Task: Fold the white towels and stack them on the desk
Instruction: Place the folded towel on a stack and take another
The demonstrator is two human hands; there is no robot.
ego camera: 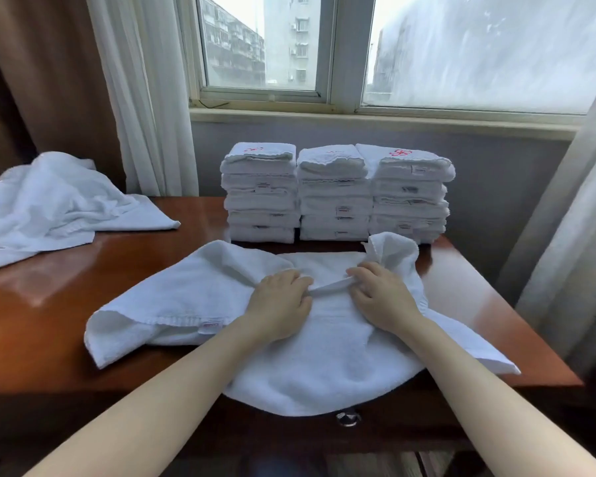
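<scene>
1. Head camera looked down at a polished reddish-brown wooden desk [66, 287] set against a wall below a window [358, 46].
2. One white towel [324, 366] lay spread and rumpled across the front middle of the desk, its near edge drooping over the desk's front edge above a metal drawer knob [348, 417].
3. Left hand [277, 299] rested on the towel's centre, fingers curled shut on a raised fold of the cloth.
4. Right hand [381, 294] sat just beside it, also closed, pinching the same ridge of fabric; the two hands were nearly touching.
5. A bunched corner of the towel stood up just behind the right hand.
6. Three stacks of folded white towels [334, 197] stood side by side at the back of the desk, touching each other, some top towels showing red embroidery.
7. A loose pile of unfolded white towels [49, 204] lay on the far left of the desk.
8. Pale curtains [145, 98] hung on both sides of the window.
</scene>
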